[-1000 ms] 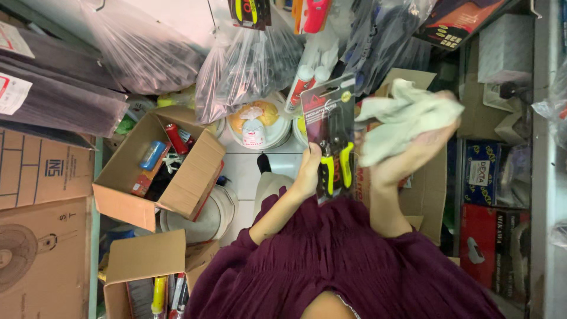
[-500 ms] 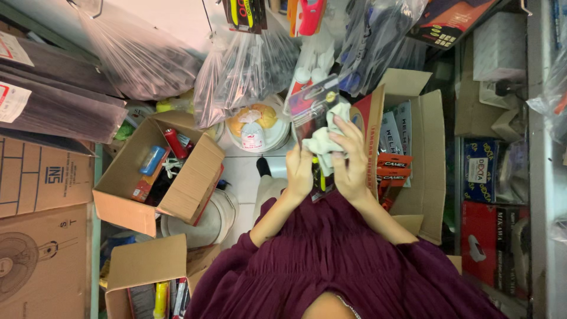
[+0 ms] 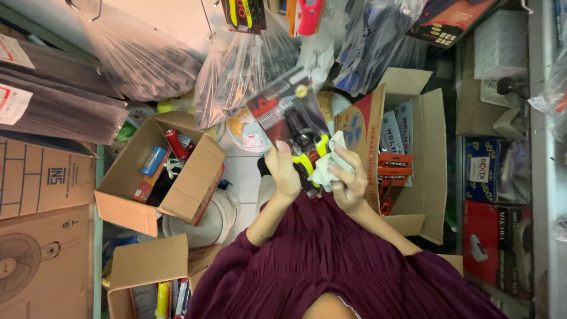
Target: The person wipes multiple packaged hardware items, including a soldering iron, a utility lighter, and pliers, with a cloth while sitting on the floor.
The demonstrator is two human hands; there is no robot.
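Head view: our left hand [image 3: 284, 174] pinches a blister-packed pruner [image 3: 290, 121] by its lower edge while right-hand fingers [image 3: 345, 172] curl around a white cloth [image 3: 328, 162] against it; that light pinch could let the slick pack slip toward the open box [image 3: 422, 147] beside them.

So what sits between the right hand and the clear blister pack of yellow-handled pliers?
In the head view, a crumpled white cloth, pressed by the right hand against the pack.

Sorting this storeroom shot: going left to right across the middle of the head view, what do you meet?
Open cardboard box of small items → left hand → packaged tool → white cloth → right hand → tall open box of packets.
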